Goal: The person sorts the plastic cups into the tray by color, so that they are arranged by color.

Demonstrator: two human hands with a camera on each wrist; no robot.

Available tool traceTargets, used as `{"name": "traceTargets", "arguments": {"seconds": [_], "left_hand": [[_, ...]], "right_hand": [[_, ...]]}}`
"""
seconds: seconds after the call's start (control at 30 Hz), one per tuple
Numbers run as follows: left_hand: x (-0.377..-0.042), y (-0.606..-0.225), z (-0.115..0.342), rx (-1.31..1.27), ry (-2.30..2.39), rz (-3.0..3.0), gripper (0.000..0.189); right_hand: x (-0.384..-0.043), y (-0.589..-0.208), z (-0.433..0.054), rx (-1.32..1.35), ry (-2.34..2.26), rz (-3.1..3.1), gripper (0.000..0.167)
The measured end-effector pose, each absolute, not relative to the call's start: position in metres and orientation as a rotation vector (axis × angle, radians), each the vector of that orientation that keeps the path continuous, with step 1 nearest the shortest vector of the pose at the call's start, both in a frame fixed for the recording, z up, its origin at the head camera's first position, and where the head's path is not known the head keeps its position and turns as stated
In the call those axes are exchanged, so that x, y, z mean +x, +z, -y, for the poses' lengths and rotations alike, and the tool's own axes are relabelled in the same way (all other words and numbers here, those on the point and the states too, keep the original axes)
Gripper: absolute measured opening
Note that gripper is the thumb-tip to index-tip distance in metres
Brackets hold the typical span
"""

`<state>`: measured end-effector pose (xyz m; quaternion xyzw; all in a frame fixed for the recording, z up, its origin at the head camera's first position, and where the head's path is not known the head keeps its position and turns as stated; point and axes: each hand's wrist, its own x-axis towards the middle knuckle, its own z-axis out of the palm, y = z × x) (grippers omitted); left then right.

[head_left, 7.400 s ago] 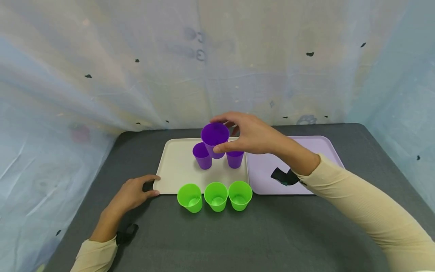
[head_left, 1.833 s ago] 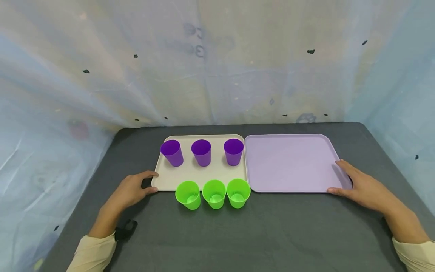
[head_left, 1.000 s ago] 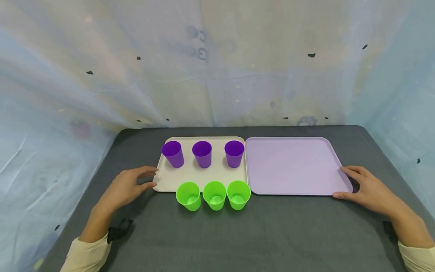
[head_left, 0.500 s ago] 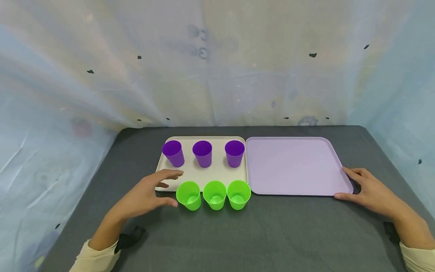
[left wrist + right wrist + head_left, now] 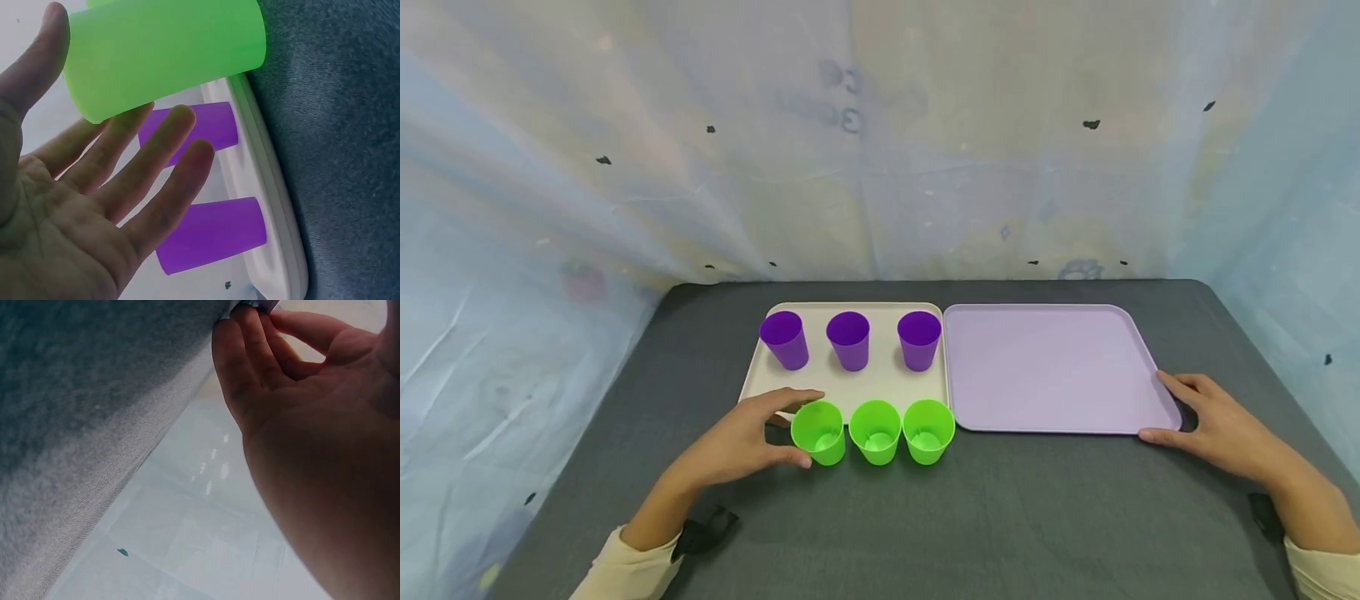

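Note:
My left hand (image 5: 741, 437) is at the leftmost green cup (image 5: 818, 433), thumb in front and fingers behind it. In the left wrist view the fingers (image 5: 164, 181) are spread and nearly straight beside that cup; whether they touch it I cannot tell. Two more green cups, a middle one (image 5: 876, 433) and a right one (image 5: 929, 432), stand in the same row before the cream tray (image 5: 865, 387). Three purple cups, left (image 5: 785, 342), middle (image 5: 849, 342) and right (image 5: 919, 342), stand upright on that tray. My right hand (image 5: 1221, 429) rests at the right edge of the lilac tray (image 5: 1045, 367).
Both trays lie side by side on a dark grey table (image 5: 970, 517). Behind it and at both sides hangs a pale plastic sheet (image 5: 925, 150) with small dark marks.
Earlier my right hand held a purple cup above the cream tray; three now stand there in a row. My right hand went to the lilac tray. My left hand moved rightward to the green cup.

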<state>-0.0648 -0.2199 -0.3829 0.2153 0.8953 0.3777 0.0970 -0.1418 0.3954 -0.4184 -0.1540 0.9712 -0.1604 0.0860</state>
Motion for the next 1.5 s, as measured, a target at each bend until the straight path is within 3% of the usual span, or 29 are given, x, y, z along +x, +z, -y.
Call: {"name": "traceTargets", "arguments": {"seconds": [0.4,1.5], "left_hand": [[-0.07,-0.396,0.22,0.651,1.246,-2.543,0.07],[-0.063,-0.366,0.239,0.729,1.419,-2.743,0.066]], "right_hand": [[-0.141,-0.419,-0.396,-0.469,-0.487,-2.89,0.104],[-0.14,-0.418,-0.398,-0.458,-0.492,-2.891,0.105]]}}
